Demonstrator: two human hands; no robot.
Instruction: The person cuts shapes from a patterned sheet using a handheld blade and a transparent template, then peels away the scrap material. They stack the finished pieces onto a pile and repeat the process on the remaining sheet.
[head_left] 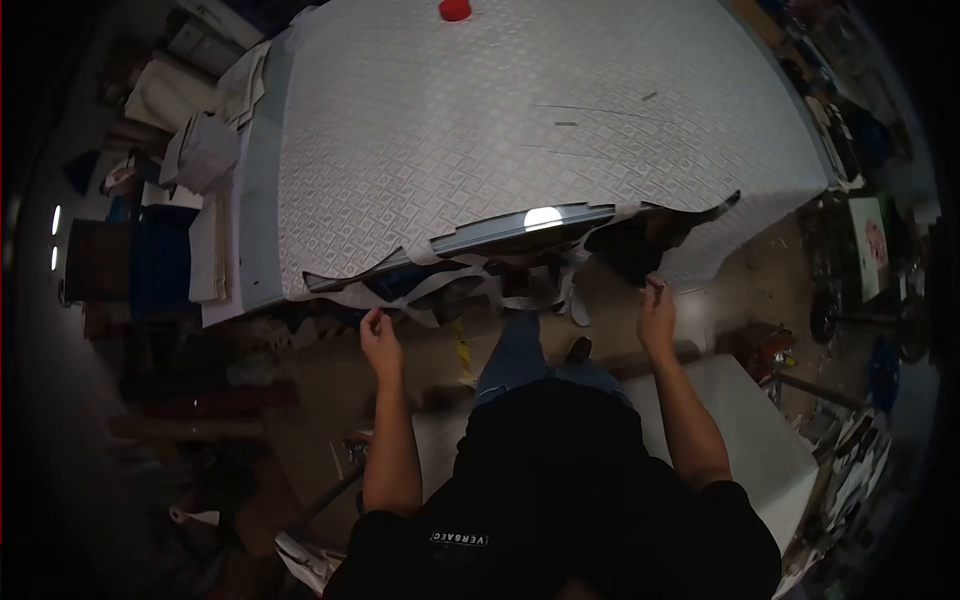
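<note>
A large sheet of pale, geometric-patterned fabric [480, 140] lies over the table in front of me. Its near edge is ragged and wavy, with cut strips [430, 312] hanging below. Along this edge shows a grey metallic table edge [500, 230] with a bright reflection. My left hand [381, 345] is raised just below the left part of the hanging cloth, fingers pinched together. My right hand [656, 318] is up below the right part, thumb and fingers closed, a tiny shiny spot at the fingertips. What either hand pinches, if anything, is too small to make out.
A red round object [454, 9] sits at the far side of the fabric. Papers and a white box [200, 152] stand along the left. Behind me is a pale flat surface [730, 430]. A wheeled stand [865, 250] is at the right, with clutter on the floor.
</note>
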